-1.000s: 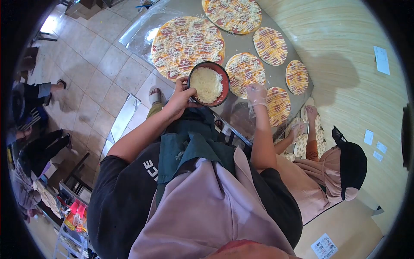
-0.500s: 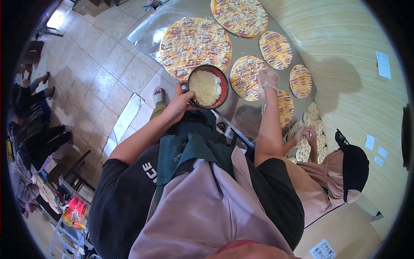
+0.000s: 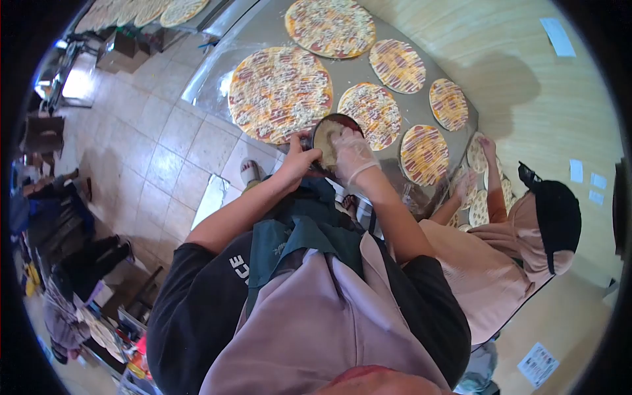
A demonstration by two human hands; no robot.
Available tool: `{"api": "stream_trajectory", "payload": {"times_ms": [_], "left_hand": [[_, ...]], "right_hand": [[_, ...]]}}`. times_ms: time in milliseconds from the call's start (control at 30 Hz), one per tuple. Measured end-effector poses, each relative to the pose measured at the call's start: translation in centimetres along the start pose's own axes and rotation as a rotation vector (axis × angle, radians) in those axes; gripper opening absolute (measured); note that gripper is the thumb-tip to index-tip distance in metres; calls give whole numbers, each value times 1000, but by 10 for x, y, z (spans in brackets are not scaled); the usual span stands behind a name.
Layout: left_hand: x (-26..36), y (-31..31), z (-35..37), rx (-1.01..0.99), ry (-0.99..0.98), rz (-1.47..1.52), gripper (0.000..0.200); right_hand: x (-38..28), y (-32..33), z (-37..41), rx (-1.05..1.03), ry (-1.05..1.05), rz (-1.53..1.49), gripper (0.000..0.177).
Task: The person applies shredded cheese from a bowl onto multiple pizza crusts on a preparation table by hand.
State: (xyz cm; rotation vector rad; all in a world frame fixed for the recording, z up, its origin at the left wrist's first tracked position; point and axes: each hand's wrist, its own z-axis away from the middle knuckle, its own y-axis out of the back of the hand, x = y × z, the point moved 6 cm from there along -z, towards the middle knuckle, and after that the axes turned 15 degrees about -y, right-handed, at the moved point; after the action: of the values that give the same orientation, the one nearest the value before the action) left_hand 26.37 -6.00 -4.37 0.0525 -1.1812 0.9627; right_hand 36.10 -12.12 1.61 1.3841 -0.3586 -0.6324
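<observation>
A dark bowl of grated cheese is held at its left rim by my left hand. My right hand, in a clear plastic glove, reaches into the bowl; its fingertips are at the cheese and partly hidden. Just behind the bowl lie a large round pizza and a smaller pizza, both with cheese strewn over red sauce. To the right are pizzas with sauce stripes on the metal table.
A co-worker in a black cap stands at the right, hands over small pizza bases. More pizzas lie on a surface at the top left. Other people are at the far left. A pale wall borders the table.
My right hand has moved from over the smaller pizza into the bowl. The view has shifted, and the co-worker's hands have moved apart.
</observation>
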Motion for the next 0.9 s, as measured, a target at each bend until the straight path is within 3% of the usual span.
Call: {"api": "stream_trajectory", "payload": {"times_ms": [167,267,333,367,433,567,633,900], "left_hand": [[-20,1,-1,-51,32,-37,58],[-11,-9,-3,-50,59,14,59],[-10,-10,-7,-48,57,39,59],[-10,-11,-10,-54,59,27,59],[-9,-14,-16,-61,63,12,59],[-2,-14,-16,-29,55,33,61],[1,-8,-14,-14,50,41,62],[12,17,2,87,31,50,63]], "right_hand": [[26,-56,11,-107,-68,-4,20],[44,-38,14,62,23,-203,14],[78,-35,7,63,-254,-853,11],[89,-33,3,64,-255,-857,11],[119,-34,-7,-77,-449,-1346,12],[168,-28,-24,39,-649,-1157,12],[182,-34,-36,84,-653,-762,14],[184,-90,-100,-57,-613,-581,13]]}}
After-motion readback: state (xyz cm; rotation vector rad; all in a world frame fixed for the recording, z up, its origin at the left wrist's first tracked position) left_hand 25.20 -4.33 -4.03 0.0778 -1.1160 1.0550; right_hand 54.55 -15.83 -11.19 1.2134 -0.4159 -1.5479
